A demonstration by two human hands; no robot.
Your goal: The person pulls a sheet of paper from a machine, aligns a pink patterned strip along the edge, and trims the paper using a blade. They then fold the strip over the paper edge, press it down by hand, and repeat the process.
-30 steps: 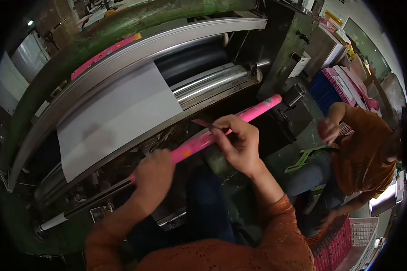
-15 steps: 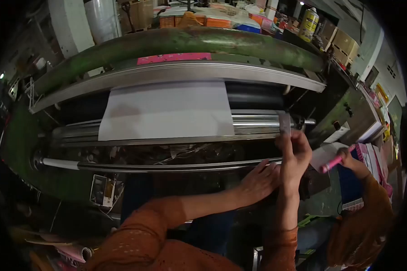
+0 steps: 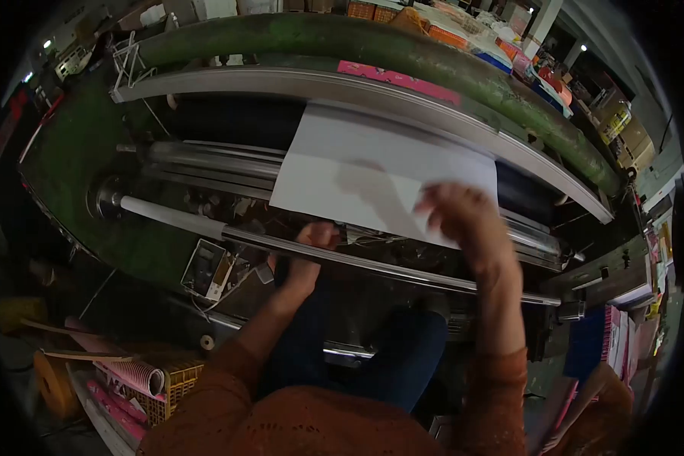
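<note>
My left hand [image 3: 319, 236] is at the long metal bar [image 3: 372, 264], with the bar crossing between wrist and curled fingers. The hand seems closed round it. My right hand [image 3: 460, 212] hangs over the right part of a white sheet [image 3: 334, 163], its fingers pointing left and smeared by motion; I cannot tell whether it holds anything. The sheet comes from under a metal beam [image 3: 281, 82] and drapes over shiny rollers [image 3: 213, 158]. A pale sleeve [image 3: 163, 213] covers the bar's left end.
A green roller [image 3: 342, 36] spans the back, with a pink printed strip [image 3: 399, 82] before it. A small open box [image 3: 207, 268] lies below the bar. At lower left stands a yellow crate [image 3: 176, 384] near pink rolls [image 3: 133, 376]. A co-worker's sleeve [image 3: 608, 395] shows at right.
The view has turned toward the left side of the machine. My left hand has moved left along the bar. My right hand has left the roller's right end and now hovers over the sheet.
</note>
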